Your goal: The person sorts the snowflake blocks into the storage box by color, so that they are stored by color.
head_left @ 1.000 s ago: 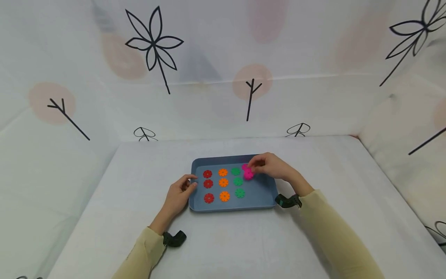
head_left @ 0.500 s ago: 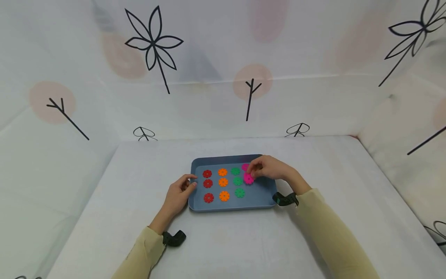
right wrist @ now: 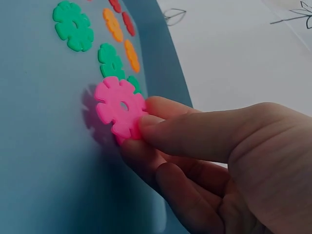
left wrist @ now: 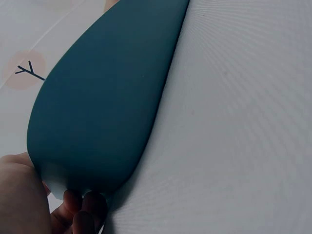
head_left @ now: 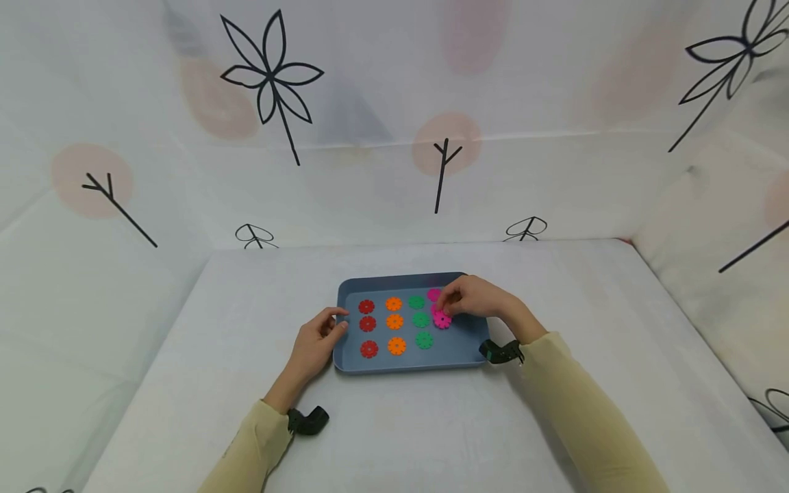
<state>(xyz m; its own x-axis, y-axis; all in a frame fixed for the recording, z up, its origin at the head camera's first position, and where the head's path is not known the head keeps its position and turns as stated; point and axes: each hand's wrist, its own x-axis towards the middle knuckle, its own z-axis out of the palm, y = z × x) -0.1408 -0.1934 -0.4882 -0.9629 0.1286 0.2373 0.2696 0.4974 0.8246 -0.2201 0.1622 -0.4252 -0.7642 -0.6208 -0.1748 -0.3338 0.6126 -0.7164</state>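
Observation:
My right hand (head_left: 468, 296) pinches a pink flower-shaped disc (right wrist: 121, 105) between thumb and fingers, tilted just above the floor of the blue-grey tray (head_left: 456, 349). More pink shows behind that disc in the head view, partly covered by the fingers. At the tray's far side lies another pink disc (head_left: 434, 295). My left hand (head_left: 316, 342) holds the tray's left end, thumb and fingers at the rim; the left wrist view shows the tray's outer side (left wrist: 102, 97) with fingertips (left wrist: 73, 201) at its lower end.
Inside the tray stand columns of red discs (head_left: 368, 324), orange discs (head_left: 395, 322) and green discs (head_left: 422, 320), left to right. The tray rests on a white-covered table (head_left: 394, 431), with patterned white cloth (head_left: 370, 192) hanging behind and at the sides.
My right hand has brought the pink disc slightly toward the near side of the tray, apart from the far pink disc. The left hand stays at the tray's left end.

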